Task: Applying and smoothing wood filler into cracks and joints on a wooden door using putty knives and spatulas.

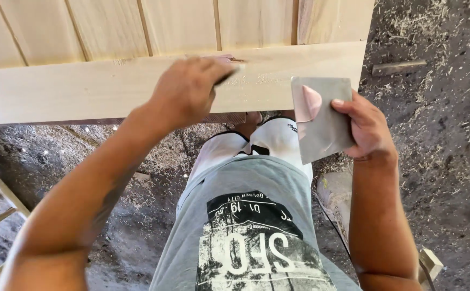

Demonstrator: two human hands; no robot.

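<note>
Your left hand [186, 89] grips a knife [232, 73] pressed to the board [84, 89], which runs left-right, near its right end. Right hand [367, 126] pinches a plate [321, 118] just below the board's edge.

Woodworking shop — raw plank panel [138, 81], sawdust-strewn dirt floor [440, 134], offcut [398, 67].
</note>
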